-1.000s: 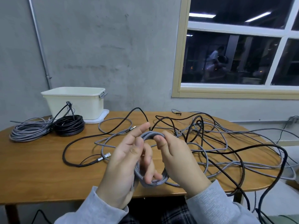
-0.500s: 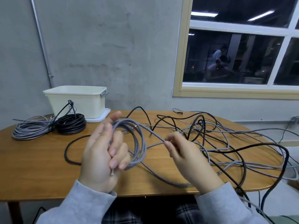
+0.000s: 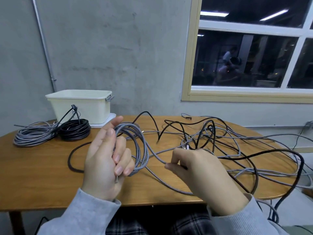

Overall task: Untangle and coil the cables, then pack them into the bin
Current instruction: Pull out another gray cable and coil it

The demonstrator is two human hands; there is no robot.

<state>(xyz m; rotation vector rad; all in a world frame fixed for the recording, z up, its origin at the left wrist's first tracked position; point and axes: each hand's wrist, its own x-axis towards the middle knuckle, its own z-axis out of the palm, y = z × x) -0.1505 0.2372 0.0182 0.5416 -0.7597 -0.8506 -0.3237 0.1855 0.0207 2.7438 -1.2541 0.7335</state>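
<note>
**Third cable partly coiled; tangle and packing outstanding**

Done, as far as I can judge: two finished coils, one grey coil (image 3: 33, 135) and one black coil (image 3: 74, 130), lie touching each other at the far left of the table (image 3: 33, 175), just in front of the cream bin (image 3: 81, 106). Neither is in the bin; I cannot see its inside, only a black cable end rising against its front wall.

In hand: my left hand (image 3: 105, 160) grips a grey braided coil (image 3: 137, 148) of several turns, fingers curled round the bundle at its left side, index finger extended above it. A metal connector end protrudes below my curled fingers. My right hand (image 3: 198, 168) pinches the same cable's running length (image 3: 155, 157) between thumb and fingertips, just right of the coil.

Orientation: the coil stands roughly upright above the table, its long axis vertical, its open face toward me. The running length leaves the coil rightward, passes through my right-hand pinch and appears to join the tangle.

Left to do: the tangle (image 3: 228, 150) of black and grey cables spreads over the right half of the table, with strands hanging off the right edge. I judge the task well short of half: this coil to finish, the remaining cables to separate and coil, and all coils to pack.
</note>
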